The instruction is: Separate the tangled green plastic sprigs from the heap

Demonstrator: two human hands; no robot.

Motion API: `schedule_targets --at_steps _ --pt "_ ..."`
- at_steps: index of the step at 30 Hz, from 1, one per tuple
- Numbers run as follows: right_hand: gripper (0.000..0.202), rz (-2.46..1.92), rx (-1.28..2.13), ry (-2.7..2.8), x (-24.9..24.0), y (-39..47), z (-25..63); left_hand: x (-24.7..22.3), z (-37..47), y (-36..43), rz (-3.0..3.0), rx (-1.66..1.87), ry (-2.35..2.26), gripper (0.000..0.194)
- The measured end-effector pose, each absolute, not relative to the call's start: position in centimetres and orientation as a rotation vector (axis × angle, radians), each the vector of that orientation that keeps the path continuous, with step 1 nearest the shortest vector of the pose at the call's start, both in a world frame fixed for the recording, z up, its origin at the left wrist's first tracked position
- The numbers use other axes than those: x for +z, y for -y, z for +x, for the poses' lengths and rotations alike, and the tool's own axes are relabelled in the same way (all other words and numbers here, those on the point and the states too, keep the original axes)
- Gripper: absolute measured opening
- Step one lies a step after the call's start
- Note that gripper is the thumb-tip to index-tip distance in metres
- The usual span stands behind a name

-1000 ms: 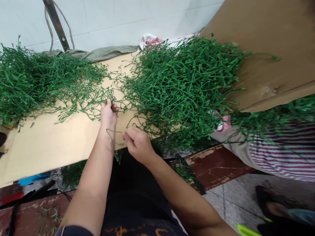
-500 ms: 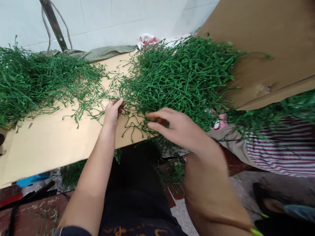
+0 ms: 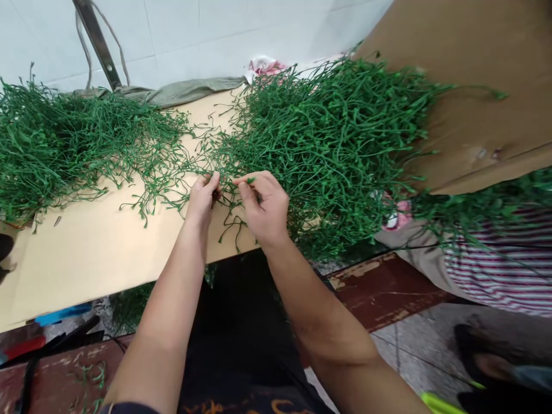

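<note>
My left hand is closed at the near edge of the thin scatter of green stems, its thumb pressed toward the fingers; what lies inside it is mostly hidden. Close to its right, my right hand pinches a thin green stem between thumb and forefinger. Behind and right of the hands rises a large heap of curly green stems with small knobbed ends. Another heap of green stems spreads over the left side. Loose stems link the two heaps on the tan cardboard sheet.
An upright cardboard panel stands at the right, with more greenery below it. Striped cloth shows at the far right. A grey-green cloth lies along the white wall, near a metal bar. A dark red bench sits below.
My right hand has moved left from the edge of the right heap to beside my left hand, and its fingers have closed into a pinch. My left hand has barely moved.
</note>
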State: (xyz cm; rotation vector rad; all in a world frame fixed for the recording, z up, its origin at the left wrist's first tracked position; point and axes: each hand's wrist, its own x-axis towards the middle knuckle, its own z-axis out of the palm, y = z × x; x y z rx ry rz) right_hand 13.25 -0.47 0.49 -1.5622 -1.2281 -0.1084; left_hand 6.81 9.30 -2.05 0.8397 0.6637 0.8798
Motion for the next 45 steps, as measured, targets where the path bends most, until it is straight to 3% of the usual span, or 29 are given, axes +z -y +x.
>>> schedule_targets --at_steps 10,16,23,29,34,45 --pt "0.017 -1.178 -0.200 1.605 2.8 5.1 9.4 -1.7 6.6 -10.4 0.695 0.962 -0.692 0.034" --pt "0.022 -1.510 0.074 1.447 4.5 8.0 13.4 -1.8 6.4 -9.6 0.802 0.901 -0.685 0.030" --pt "0.022 -1.903 0.356 1.893 3.4 12.2 19.1 -1.5 6.4 -9.4 0.847 0.880 -0.710 0.021" --pt "0.024 -1.880 0.206 1.612 4.1 5.6 17.0 -2.1 6.7 -9.3 0.989 0.872 -0.721 0.022" --pt "0.036 -1.836 0.183 1.377 1.5 -1.7 15.5 -2.4 6.5 -9.2 1.038 0.853 -0.630 0.021" --pt "0.013 -1.791 0.195 1.213 -0.3 -1.0 15.4 -1.8 6.6 -9.5 0.985 0.882 -0.695 0.022"
